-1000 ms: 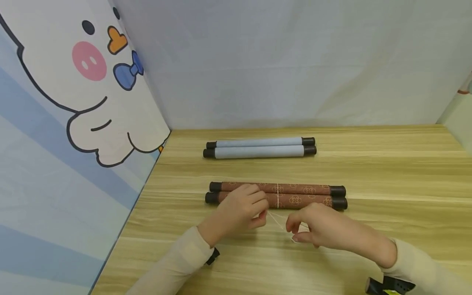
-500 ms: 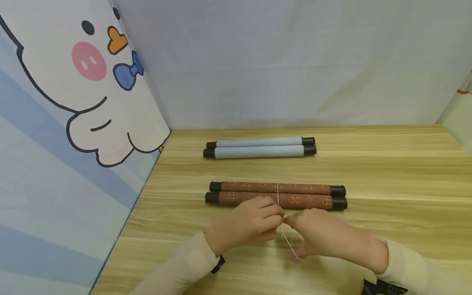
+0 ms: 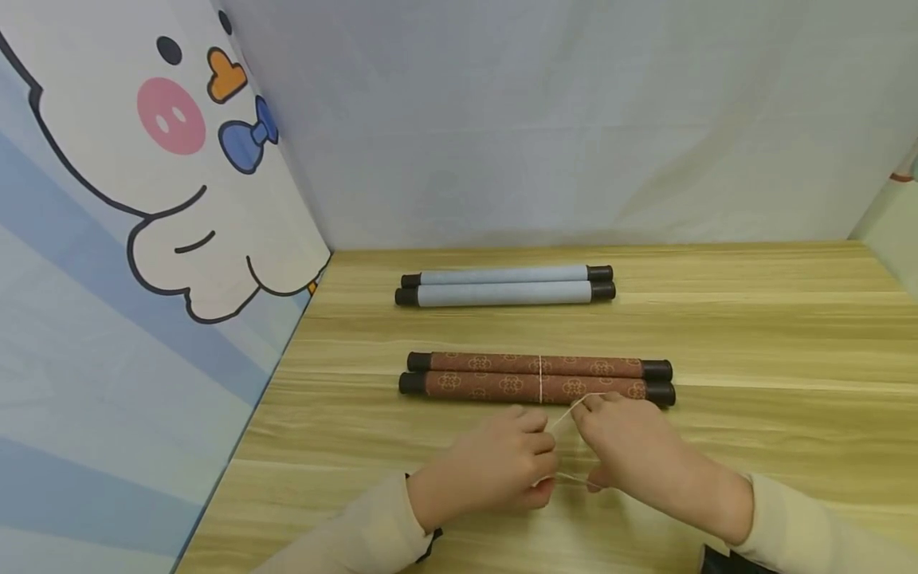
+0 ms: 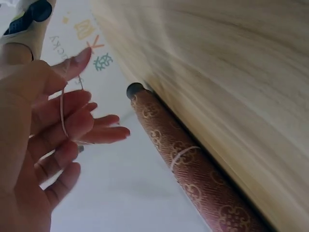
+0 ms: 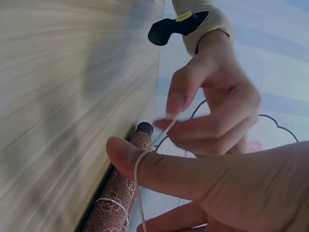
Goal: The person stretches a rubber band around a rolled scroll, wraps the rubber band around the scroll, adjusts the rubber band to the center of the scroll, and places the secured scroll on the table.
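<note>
Pale cloth (image 3: pixel 545 127) hangs beyond the wooden table (image 3: pixel 753 343), where the brown rolls (image 3: pixel 527 388) lie side by side, one white tie (image 3: pixel 541 383) around them. Nearer us than the brown rolls, the left hand (image 3: pixel 495 465) pinches a white string (image 5: pixel 157 140) between thumb and finger; the right hand (image 3: pixel 638 442) spreads thumb and fingers apart, string looped over them. Whether it touches the front roll, we cannot tell. We judge the step as spreading the string into a loop — next calls for even tension, no snags. We count two brown rolls, two light-blue rolls (image 3: pixel 504 295) behind them, one tie, one string — and two hands.
</note>
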A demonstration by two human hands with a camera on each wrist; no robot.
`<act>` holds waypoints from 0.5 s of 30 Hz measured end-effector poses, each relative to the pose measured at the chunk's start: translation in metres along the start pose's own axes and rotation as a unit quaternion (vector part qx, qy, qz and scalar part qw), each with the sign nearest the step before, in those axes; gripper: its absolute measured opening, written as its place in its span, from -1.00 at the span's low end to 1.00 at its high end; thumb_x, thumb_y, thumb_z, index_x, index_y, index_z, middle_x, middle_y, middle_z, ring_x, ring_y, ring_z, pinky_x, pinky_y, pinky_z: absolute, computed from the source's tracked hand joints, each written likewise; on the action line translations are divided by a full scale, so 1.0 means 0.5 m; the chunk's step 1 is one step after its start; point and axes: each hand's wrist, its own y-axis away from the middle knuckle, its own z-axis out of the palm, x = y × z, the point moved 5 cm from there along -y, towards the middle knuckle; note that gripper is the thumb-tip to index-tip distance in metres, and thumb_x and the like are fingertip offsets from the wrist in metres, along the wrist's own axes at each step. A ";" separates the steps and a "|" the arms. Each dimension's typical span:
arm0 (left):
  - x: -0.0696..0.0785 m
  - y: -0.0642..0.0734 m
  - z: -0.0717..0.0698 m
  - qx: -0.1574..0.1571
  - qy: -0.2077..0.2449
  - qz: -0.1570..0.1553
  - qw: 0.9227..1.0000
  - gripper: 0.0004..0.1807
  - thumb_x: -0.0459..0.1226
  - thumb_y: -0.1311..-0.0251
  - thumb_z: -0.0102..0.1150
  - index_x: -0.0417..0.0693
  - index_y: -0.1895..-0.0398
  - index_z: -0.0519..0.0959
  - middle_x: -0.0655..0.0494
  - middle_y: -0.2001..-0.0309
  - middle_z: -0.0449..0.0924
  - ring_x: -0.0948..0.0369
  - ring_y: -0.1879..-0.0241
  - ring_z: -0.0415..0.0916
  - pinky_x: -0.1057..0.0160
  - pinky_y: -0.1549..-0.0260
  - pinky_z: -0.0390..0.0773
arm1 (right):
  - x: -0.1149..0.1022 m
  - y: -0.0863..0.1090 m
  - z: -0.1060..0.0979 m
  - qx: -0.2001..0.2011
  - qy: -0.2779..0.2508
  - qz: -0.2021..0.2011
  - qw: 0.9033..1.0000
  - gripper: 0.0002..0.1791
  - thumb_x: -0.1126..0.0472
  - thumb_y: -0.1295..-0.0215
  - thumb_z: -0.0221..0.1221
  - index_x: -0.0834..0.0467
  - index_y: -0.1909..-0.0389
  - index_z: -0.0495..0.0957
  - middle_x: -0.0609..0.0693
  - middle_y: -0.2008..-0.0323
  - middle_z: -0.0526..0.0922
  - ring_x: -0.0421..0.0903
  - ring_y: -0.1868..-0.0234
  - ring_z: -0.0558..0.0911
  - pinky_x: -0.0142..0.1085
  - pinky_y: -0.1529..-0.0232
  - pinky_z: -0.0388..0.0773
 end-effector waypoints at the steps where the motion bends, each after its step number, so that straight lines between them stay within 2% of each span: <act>1: 0.009 -0.001 -0.003 -0.004 -0.005 0.013 1.000 -0.84 -0.03 -0.18 0.17 0.23 0.51 0.59 0.44 0.47 0.56 0.33 0.37 0.28 0.43 0.26 0.32 | 0.001 0.001 -0.001 0.011 0.010 0.005 1.000 -0.24 -0.14 0.53 0.62 0.23 0.26 0.62 0.03 0.33 0.67 -0.01 0.36 0.64 -0.26 0.55 0.59; 3: 0.034 -0.001 -0.007 -0.013 0.001 0.049 0.999 -0.79 -0.04 -0.26 0.08 0.24 0.50 0.60 0.44 0.42 0.59 0.33 0.28 0.37 0.40 0.08 0.40 | 0.005 0.001 -0.004 0.028 0.024 0.022 0.999 -0.30 -0.12 0.47 0.62 0.23 0.31 0.61 0.03 0.39 0.64 -0.02 0.40 0.62 -0.29 0.62 0.56; 5: 0.067 -0.001 -0.012 -0.030 0.030 0.095 0.995 -0.78 -0.06 -0.35 0.01 0.23 0.40 0.62 0.44 0.34 0.60 0.35 0.21 0.40 0.38 -0.07 0.40 | 0.012 -0.002 -0.005 0.041 0.027 0.045 0.998 -0.40 -0.10 0.37 0.60 0.22 0.41 0.59 0.05 0.45 0.61 -0.05 0.49 0.58 -0.31 0.69 0.50; 7: 0.100 -0.002 -0.015 -0.049 0.074 0.138 0.986 -0.78 -0.07 -0.42 -0.04 0.21 0.26 0.63 0.42 0.27 0.60 0.38 0.19 0.40 0.40 -0.10 0.40 | 0.018 -0.007 -0.005 0.042 0.012 0.068 0.997 -0.49 -0.10 0.25 0.56 0.21 0.51 0.57 0.07 0.50 0.59 -0.06 0.56 0.55 -0.33 0.73 0.46; 9: 0.124 -0.003 -0.016 -0.067 0.094 0.163 0.980 -0.74 -0.05 -0.45 -0.09 0.20 0.11 0.63 0.41 0.19 0.59 0.40 0.16 0.41 0.44 -0.07 0.40 | 0.020 -0.013 -0.004 0.028 -0.014 0.079 0.996 -0.52 -0.11 0.14 0.52 0.20 0.53 0.58 0.08 0.51 0.60 -0.08 0.59 0.55 -0.34 0.74 0.44; 11: 0.132 -0.005 -0.015 -0.075 0.097 0.167 0.978 -0.70 -0.02 -0.47 -0.12 0.20 0.01 0.61 0.42 0.13 0.59 0.42 0.13 0.41 0.46 -0.08 0.40 | 0.016 -0.015 -0.002 0.012 -0.036 0.077 0.996 -0.53 -0.11 0.09 0.50 0.21 0.50 0.60 0.09 0.48 0.63 -0.07 0.58 0.57 -0.33 0.71 0.46; 12: 0.131 -0.006 -0.016 -0.071 0.095 0.160 0.980 -0.71 -0.03 -0.47 -0.11 0.20 0.01 0.61 0.41 0.12 0.59 0.42 0.11 0.43 0.46 -0.10 0.40 | 0.012 -0.014 -0.001 0.008 -0.042 0.072 0.996 -0.53 -0.11 0.09 0.50 0.22 0.47 0.61 0.10 0.46 0.65 -0.06 0.55 0.59 -0.30 0.67 0.49; 15: 0.103 -0.003 -0.021 -0.046 0.072 0.121 0.989 -0.77 -0.04 -0.43 -0.05 0.19 0.18 0.61 0.41 0.19 0.60 0.41 0.14 0.48 0.44 -0.05 0.45 | 0.001 -0.005 0.001 0.010 -0.031 0.053 0.998 -0.49 -0.08 0.17 0.54 0.26 0.41 0.63 0.10 0.43 0.66 -0.03 0.47 0.64 -0.26 0.56 0.58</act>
